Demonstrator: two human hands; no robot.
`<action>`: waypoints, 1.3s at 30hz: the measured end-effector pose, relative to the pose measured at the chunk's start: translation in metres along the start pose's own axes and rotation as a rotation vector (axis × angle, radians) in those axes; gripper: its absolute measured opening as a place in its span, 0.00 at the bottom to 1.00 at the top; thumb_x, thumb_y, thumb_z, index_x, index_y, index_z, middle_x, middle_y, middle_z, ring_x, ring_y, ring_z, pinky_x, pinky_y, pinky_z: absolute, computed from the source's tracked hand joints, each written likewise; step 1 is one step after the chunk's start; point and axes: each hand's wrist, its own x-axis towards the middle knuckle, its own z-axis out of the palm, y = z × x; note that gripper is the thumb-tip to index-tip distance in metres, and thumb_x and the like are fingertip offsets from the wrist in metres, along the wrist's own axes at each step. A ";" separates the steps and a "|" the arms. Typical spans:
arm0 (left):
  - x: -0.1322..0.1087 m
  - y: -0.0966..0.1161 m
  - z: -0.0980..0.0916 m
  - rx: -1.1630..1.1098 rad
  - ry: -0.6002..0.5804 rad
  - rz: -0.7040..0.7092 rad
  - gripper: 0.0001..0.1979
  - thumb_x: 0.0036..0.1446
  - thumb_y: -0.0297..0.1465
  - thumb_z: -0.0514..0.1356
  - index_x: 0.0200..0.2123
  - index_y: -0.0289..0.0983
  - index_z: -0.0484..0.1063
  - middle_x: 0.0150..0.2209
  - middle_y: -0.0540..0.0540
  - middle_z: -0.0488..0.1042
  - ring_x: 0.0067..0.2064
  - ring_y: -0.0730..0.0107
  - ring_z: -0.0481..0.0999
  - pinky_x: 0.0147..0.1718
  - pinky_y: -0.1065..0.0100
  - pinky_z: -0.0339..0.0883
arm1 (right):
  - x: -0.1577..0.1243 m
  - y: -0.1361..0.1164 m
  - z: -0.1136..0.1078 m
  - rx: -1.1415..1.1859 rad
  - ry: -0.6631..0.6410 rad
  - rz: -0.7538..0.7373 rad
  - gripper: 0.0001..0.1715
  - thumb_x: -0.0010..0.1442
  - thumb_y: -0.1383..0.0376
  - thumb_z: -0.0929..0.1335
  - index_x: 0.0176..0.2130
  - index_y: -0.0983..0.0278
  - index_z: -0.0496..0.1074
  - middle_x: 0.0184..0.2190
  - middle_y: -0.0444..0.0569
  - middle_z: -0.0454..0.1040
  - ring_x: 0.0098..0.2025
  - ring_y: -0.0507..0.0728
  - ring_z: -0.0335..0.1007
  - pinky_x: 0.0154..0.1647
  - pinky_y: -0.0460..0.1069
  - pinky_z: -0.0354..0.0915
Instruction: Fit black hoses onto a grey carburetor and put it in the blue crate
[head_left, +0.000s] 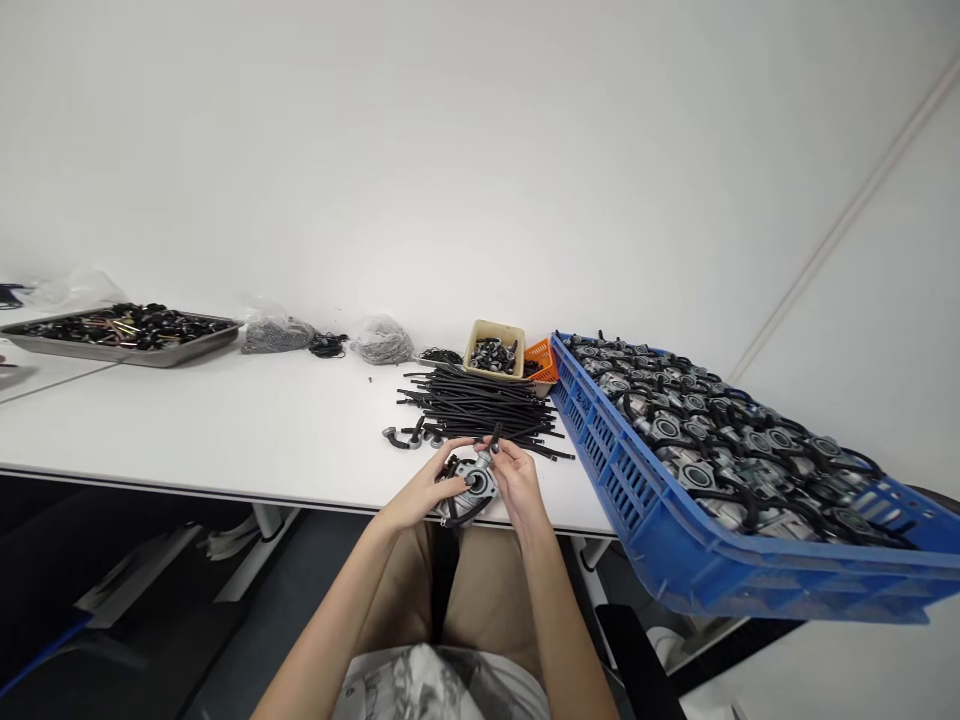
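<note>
My left hand [421, 492] and my right hand [519, 483] hold between them a round grey metal part [472, 484] with a dark centre hole, just above the white table's front edge [225, 470]. A short black hose curls under the part. My right hand's fingertips pinch a small black piece [495, 437] at the part's top. Right behind my hands lies a pile of straight black tubes [480, 405]. A few curved black fittings [409, 436] lie to the left of my hands.
A blue plastic crate [660, 520] full of grey metal parts with black hoses stands at the right, overhanging the table edge. A beige bin [493, 352] and an orange bin [541, 360] stand behind the tubes. Plastic bags [382, 340] and a metal tray [120, 335] sit far left.
</note>
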 end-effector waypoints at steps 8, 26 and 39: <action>-0.001 0.001 -0.001 -0.003 0.015 -0.008 0.29 0.54 0.34 0.61 0.60 0.42 0.62 0.58 0.45 0.67 0.57 0.52 0.65 0.56 0.60 0.56 | 0.001 0.002 0.002 0.064 -0.040 -0.001 0.16 0.47 0.57 0.76 0.35 0.62 0.77 0.34 0.49 0.79 0.42 0.58 0.75 0.54 0.55 0.64; 0.008 -0.019 0.007 0.057 0.526 -0.008 0.31 0.54 0.43 0.63 0.58 0.39 0.60 0.59 0.38 0.64 0.60 0.52 0.64 0.61 0.56 0.54 | -0.027 0.004 0.023 -0.378 -0.201 -0.167 0.60 0.45 0.54 0.77 0.67 0.56 0.48 0.68 0.55 0.52 0.67 0.62 0.52 0.67 0.58 0.52; 0.018 -0.035 -0.005 -0.047 0.566 -0.073 0.40 0.58 0.55 0.51 0.68 0.46 0.46 0.70 0.45 0.48 0.68 0.54 0.52 0.66 0.55 0.45 | -0.033 -0.007 0.041 -0.806 0.147 -0.181 0.39 0.48 0.62 0.74 0.58 0.55 0.63 0.46 0.47 0.76 0.47 0.61 0.73 0.49 0.54 0.68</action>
